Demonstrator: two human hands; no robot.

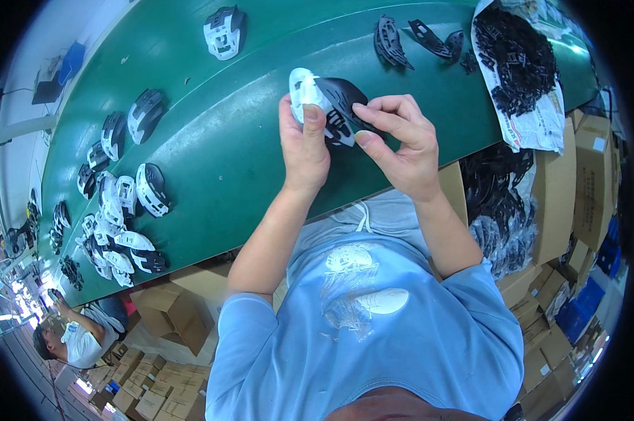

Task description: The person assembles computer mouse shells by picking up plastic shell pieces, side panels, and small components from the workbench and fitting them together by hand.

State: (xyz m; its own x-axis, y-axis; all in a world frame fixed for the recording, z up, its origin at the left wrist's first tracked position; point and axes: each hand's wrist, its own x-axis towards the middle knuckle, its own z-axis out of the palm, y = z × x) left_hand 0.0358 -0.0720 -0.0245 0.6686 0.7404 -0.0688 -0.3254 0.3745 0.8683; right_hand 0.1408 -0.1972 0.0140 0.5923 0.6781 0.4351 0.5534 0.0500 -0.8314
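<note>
Over the green table, my left hand [304,151] grips a curved white plastic shell [301,89], thumb across its face. A dark slotted cover piece [341,92] lies against the shell's right side. Whether the two are joined I cannot tell. My right hand [404,140] pinches the lower right edge of the dark piece between thumb and forefinger. Black slotted parts show between my hands, low on the shell. A similar white and dark shell [224,34] stands farther back on the table.
More shells [110,210] are piled at the left of the green table [218,147]. Loose dark covers [390,43] lie at the back right, beside a white sack [524,130] bearing small black parts. Cardboard boxes [169,316] stand below; another person [85,337] sits at lower left.
</note>
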